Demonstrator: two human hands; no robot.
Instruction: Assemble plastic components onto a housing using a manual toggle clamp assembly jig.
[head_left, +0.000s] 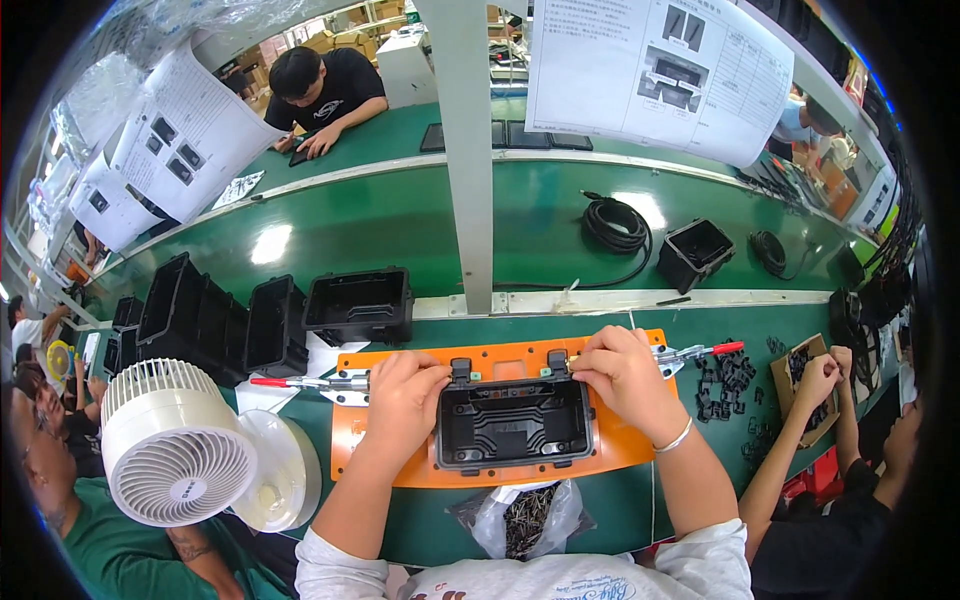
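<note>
A black open plastic box (515,425) sits in an orange fixture plate (400,458) in front of me. Two small black clips (461,371) stand at its far edge, one near each corner. My left hand (400,395) is closed in a pinch beside the left clip; what its fingertips hold is too small to make out. Beside the right clip (555,366), my right hand (622,375) pinches too, with a tiny brass-coloured bit showing at the fingertips. Toggle clamps with red handles flank the plate, the left clamp (315,383) and the right clamp (700,352).
A bag of metal pins (530,520) lies nearest me. To the left are a white fan (180,450) and several black boxes (360,305). Loose black clips (725,385) lie at right, near a co-worker's hands (830,375). A post (467,150) rises ahead.
</note>
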